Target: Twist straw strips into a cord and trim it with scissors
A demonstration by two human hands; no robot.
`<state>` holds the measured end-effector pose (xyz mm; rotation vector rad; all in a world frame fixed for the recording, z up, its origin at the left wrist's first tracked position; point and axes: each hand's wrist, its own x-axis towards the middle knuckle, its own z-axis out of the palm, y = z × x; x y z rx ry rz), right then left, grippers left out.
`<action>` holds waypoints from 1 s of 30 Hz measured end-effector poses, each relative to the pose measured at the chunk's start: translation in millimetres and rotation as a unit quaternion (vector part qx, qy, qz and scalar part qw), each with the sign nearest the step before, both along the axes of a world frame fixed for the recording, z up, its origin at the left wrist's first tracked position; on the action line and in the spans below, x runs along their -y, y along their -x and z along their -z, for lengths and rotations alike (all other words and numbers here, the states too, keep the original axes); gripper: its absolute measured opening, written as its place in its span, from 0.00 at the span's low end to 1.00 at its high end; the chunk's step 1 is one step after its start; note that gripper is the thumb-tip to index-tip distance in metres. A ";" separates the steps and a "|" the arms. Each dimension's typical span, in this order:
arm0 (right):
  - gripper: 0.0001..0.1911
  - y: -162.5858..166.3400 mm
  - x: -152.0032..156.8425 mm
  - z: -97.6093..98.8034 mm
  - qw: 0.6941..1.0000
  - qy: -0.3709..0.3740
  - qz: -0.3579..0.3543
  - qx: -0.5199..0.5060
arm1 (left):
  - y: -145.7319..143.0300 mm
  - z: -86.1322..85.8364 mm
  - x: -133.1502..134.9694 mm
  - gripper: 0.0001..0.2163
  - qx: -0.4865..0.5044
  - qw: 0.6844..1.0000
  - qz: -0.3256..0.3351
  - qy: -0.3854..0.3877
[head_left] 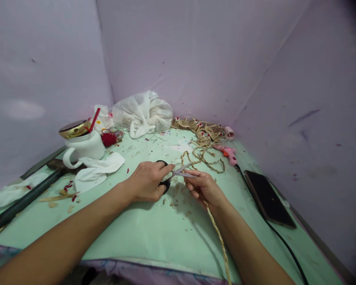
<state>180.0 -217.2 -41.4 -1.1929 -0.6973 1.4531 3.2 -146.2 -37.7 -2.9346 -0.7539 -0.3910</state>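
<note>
My left hand (148, 180) is closed through the black handles of a pair of scissors (175, 173), whose blades stand apart and point right. Just beside the blades, my right hand (204, 186) pinches a braided straw cord (215, 225). One length of the cord runs down from under my palm past the table's front edge. Past my fingertips, loose cord loops (209, 162) lie on the table toward the back. Whether a blade touches the cord cannot be made out.
Braided pieces (206, 134) and a white plastic bag (144, 114) lie at the back. On the right are a pink glue gun (230, 154) and a phone (268, 198). A white mug (84, 146), red yarn (108, 138) and a hammer (26, 202) occupy the left.
</note>
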 end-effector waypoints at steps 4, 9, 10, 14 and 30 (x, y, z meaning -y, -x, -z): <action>0.10 1.5 -1.0 -0.9 0.998 -0.005 0.001 -0.068 | 0.2 0.6 -0.5 0.25 -0.009 1.000 0.006 -0.004; 0.11 1.5 -1.2 0.8 0.998 -0.005 -0.007 -0.069 | -0.1 2.7 -0.5 0.25 -0.014 1.000 0.005 0.008; 0.11 0.8 -1.1 2.3 0.998 -0.010 -0.011 -0.060 | 0.1 3.4 -0.5 0.25 -0.014 1.000 0.004 0.012; 0.09 -0.5 0.0 5.4 0.999 -0.021 -0.022 -0.019 | 1.1 6.0 0.1 0.24 -0.005 0.999 0.005 0.044; 0.21 16.9 2.2 1.1 0.998 -0.048 0.031 0.006 | -24.0 -2.4 10.4 0.22 0.451 0.619 -0.140 0.627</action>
